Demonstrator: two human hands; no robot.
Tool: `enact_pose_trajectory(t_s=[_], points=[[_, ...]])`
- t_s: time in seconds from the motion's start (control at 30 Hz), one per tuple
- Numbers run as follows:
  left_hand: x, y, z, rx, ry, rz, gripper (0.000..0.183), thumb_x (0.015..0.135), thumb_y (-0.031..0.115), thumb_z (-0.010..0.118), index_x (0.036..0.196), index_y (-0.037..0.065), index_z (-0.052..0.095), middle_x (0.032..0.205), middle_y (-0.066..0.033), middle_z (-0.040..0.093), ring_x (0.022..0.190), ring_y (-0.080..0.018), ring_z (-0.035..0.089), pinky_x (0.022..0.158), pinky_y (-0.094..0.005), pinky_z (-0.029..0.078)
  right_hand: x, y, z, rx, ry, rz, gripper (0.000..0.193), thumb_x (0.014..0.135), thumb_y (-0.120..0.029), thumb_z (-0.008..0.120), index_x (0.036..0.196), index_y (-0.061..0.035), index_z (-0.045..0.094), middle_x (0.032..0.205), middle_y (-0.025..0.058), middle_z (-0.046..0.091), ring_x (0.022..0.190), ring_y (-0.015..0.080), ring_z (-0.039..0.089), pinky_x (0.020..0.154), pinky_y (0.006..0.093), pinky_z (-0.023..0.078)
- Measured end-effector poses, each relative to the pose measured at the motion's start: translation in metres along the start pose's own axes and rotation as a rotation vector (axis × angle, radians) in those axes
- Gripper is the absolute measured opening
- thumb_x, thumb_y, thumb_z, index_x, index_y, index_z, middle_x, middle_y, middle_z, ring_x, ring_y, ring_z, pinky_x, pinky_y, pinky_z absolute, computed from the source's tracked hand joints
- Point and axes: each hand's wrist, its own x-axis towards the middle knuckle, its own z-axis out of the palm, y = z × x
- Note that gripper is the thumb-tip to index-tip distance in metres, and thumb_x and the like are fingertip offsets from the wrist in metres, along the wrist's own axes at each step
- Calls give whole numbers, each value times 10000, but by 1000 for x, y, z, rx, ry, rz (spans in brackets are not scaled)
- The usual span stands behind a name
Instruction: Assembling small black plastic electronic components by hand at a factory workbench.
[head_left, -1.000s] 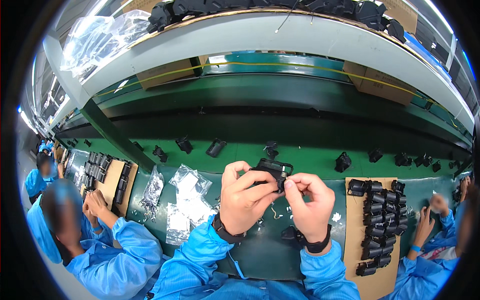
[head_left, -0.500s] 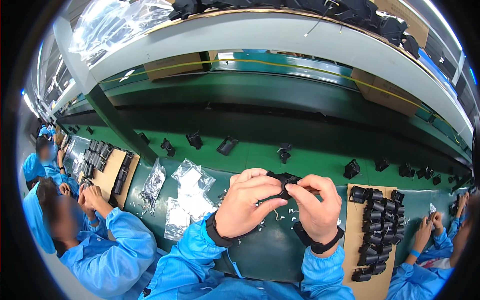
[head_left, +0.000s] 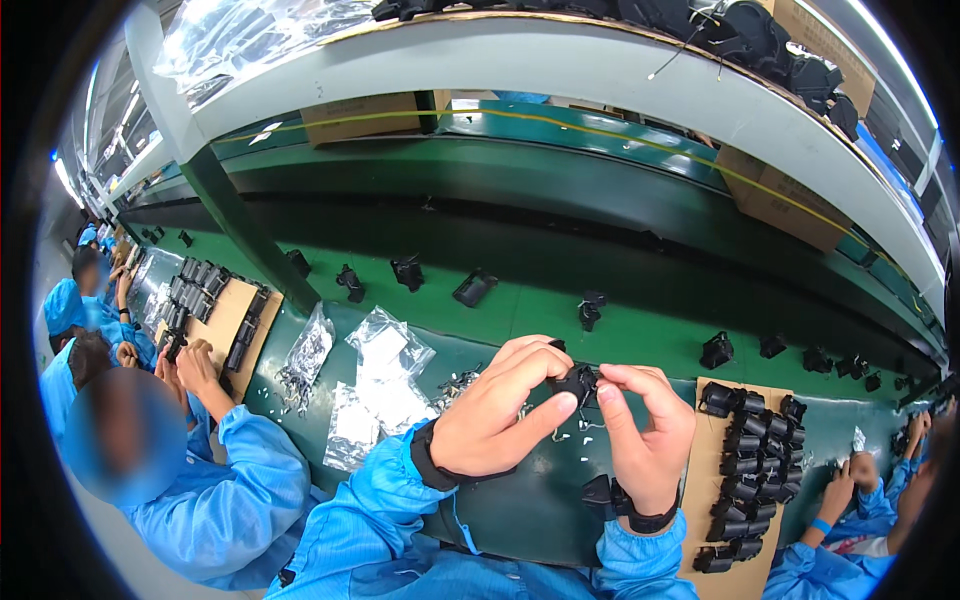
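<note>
In front of my chest, a small black plastic housing (head_left: 577, 383) is held between both hands above the green work surface. My left hand (head_left: 497, 420) closes round its left side, with the thumb stretched along the near edge. At its right side, the thumb and forefinger of my right hand (head_left: 648, 432) pinch close together at the housing's edge. Whether they also grip some small piece is hidden. Beneath the hands, small white and dark bits (head_left: 585, 438) lie scattered. Each wrist wears a black band.
Right of me, a cardboard sheet (head_left: 708, 490) bears rows of black housings (head_left: 745, 460). Clear bags with white pieces (head_left: 380, 400) lie to the left. Single housings sit along the green belt (head_left: 540, 325). A shelf (head_left: 560, 62) spans overhead; co-workers (head_left: 215, 480) sit on both sides.
The whole view has shifted slightly. My right thumb and forefinger have straightened and shifted along the housing's right edge, and the housing has turned a little between my hands.
</note>
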Motion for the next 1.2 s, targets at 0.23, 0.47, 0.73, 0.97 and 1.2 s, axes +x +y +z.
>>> enact_pose_trajectory(t_s=[0.23,0.47,0.73,0.97,1.2], points=[[2,-5,9,-87,42,-47,131,1012,71,567,1086,-24,619,1123,-157,668,1178,-365,584,1109,-459,404,3,-4,0,-85,-69,-160,197,876,9,778,1072,12,761,981,136,762,941,291,698,841,377,555],[0,-12,3,-121,55,55,112,997,78,576,1024,-13,636,1025,-120,659,1105,-329,592,1104,-472,407,0,-4,1,-33,-144,-201,219,869,-2,796,1083,-2,748,1002,131,756,947,295,693,829,380,556],[0,-3,18,-286,171,-154,92,957,47,650,1027,-7,674,1009,-129,681,1054,-312,626,1127,-492,411,1,-4,7,-78,-49,-158,228,866,21,772,1090,-4,740,1003,141,742,992,314,681,868,402,548],[10,-12,19,226,244,171,118,870,19,761,988,16,749,915,-88,731,926,-274,699,1142,-529,435,2,19,17,-220,37,-186,253,885,9,738,1137,-5,720,1073,155,726,1049,335,665,919,413,536],[12,-57,23,71,296,-58,267,902,136,778,1151,38,775,1047,-129,772,1027,-333,715,1132,-468,431,9,37,12,-334,-82,-101,514,948,-87,746,1437,-14,603,1377,192,630,1219,330,635,1071,420,489]])
